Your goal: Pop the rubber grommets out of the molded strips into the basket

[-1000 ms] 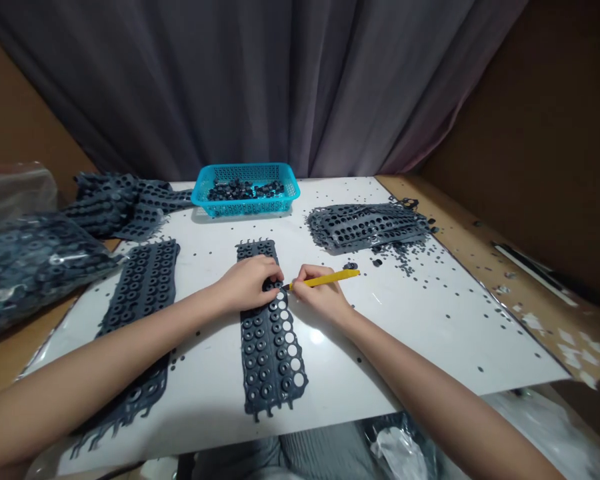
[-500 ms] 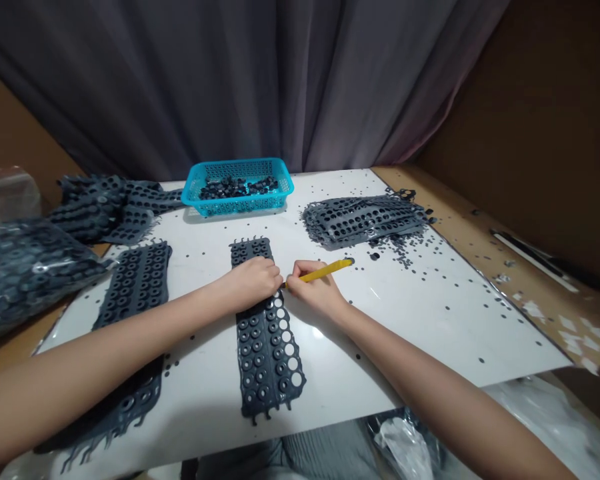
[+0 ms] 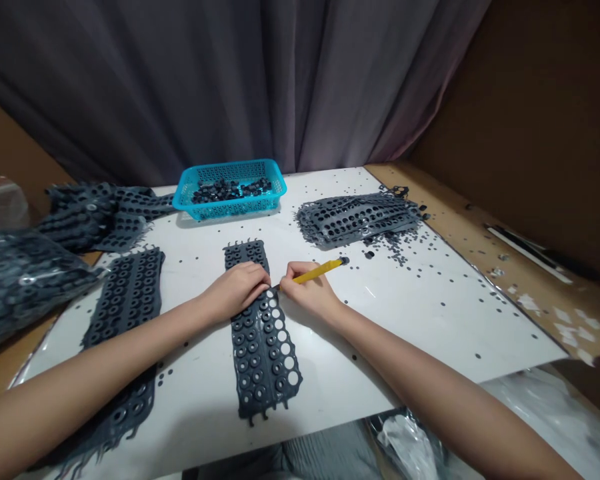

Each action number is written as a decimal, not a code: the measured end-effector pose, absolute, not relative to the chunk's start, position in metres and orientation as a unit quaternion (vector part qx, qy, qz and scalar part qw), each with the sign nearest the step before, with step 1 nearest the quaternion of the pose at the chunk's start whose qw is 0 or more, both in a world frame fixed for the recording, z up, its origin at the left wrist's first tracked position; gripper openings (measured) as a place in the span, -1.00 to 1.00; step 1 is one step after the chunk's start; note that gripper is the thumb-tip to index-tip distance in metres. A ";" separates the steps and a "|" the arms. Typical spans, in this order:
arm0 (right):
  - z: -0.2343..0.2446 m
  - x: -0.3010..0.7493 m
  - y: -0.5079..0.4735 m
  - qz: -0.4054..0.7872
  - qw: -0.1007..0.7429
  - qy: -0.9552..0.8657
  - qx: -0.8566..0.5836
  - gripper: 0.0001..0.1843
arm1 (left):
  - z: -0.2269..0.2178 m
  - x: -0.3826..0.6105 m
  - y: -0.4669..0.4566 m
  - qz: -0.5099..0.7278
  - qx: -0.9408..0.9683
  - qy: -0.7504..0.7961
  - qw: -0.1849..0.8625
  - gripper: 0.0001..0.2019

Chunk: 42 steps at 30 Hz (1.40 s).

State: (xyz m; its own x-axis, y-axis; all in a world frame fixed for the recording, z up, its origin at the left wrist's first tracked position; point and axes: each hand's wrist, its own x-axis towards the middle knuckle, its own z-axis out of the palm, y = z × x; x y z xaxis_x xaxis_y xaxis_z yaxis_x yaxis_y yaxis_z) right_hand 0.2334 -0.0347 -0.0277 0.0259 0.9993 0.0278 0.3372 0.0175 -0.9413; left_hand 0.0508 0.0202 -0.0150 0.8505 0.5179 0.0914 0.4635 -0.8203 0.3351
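My left hand (image 3: 235, 290) rests on the upper part of a dark grey perforated rubber strip (image 3: 260, 353), fingers pressing it to the white board (image 3: 420, 320). My right hand (image 3: 305, 288) grips a slim yellow-handled tool (image 3: 317, 271), probably a craft knife. Its tip is at the strip's right edge, by my left fingertips, and the hand hides most of it. Along that edge, several round holes show the white board through them. The strip's upper end stays covered by my left hand.
A blue plastic basket (image 3: 230, 208) of small dark rubber pieces stands at the back. Another strip (image 3: 125, 300) lies left, a stack of sheets (image 3: 355, 217) back right, and loose sheets (image 3: 95, 217) and a plastic bag (image 3: 20, 280) far left. Small black discs dot the board.
The whole view has drifted, so the table sits further left in the frame. Both hands stay at the strip, and the yellow tool's tip remains at its edge.
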 end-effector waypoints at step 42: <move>-0.026 0.229 -0.033 0.378 0.393 -0.604 -0.581 -0.79 | -0.014 0.055 0.015 0.104 0.938 0.299 0.139 -0.83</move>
